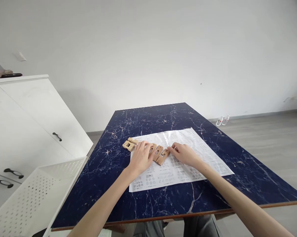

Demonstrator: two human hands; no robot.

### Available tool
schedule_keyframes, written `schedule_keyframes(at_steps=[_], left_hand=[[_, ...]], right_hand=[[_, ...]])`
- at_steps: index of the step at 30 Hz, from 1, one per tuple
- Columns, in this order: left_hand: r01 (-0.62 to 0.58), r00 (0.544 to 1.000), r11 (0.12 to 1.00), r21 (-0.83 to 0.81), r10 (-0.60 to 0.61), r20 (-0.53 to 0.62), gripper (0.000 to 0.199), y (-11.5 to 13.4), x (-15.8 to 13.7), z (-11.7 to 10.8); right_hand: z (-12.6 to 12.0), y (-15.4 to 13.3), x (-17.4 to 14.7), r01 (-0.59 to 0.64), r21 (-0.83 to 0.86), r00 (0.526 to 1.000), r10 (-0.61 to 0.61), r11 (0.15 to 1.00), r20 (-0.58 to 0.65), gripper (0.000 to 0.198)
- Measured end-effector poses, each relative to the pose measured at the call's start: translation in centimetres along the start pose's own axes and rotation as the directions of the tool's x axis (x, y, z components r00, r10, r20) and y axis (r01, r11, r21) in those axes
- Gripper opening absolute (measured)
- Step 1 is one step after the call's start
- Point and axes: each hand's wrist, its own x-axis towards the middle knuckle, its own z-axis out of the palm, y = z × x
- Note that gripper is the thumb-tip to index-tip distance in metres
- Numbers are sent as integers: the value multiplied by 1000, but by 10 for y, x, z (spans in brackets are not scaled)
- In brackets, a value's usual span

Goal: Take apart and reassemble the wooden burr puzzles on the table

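Note:
Several flat light-brown wooden pieces with cut-out slots lie in a slanted row on a printed paper sheet [168, 174]. My left hand [139, 158] rests over the row, fingers spread and palm down, hiding part of it. Beside its thumb, a slotted wooden piece [158, 152] leans against its neighbours. At the row's right end, the fingertips of my right hand [185, 154] are closed on the corner of the last wooden piece [163, 158]. A pale square wooden piece with a central hole [128, 145] sits left of my left hand, partly over the paper's edge.
The dark blue marble-patterned table [148, 118] has a brown front edge close to my body. On the left stand a white cabinet [34, 115] with black handles and a perforated white bin [32, 194]. Clear plastic bottles [222, 120] are on the floor beyond the table's right side.

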Motion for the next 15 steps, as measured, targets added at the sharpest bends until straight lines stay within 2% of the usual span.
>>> schedule_keyframes(at_steps=[4,6,11,15], left_hand=[[-213,972,976,-52,217,91,55,12,2,10],[-270,949,961,-65,277,153,58,15,4,16],[-288,933,956,-59,294,205,57,12,-4,18],[-322,927,946,-27,321,194,53,-5,-27,4]], right_hand=[[11,10,-6,48,64,991,-40,997,-127,35],[15,14,-8,77,90,984,-61,993,-166,36],[17,16,-12,134,139,976,-106,981,-192,37],[16,15,-14,143,162,977,-112,976,-184,38]])
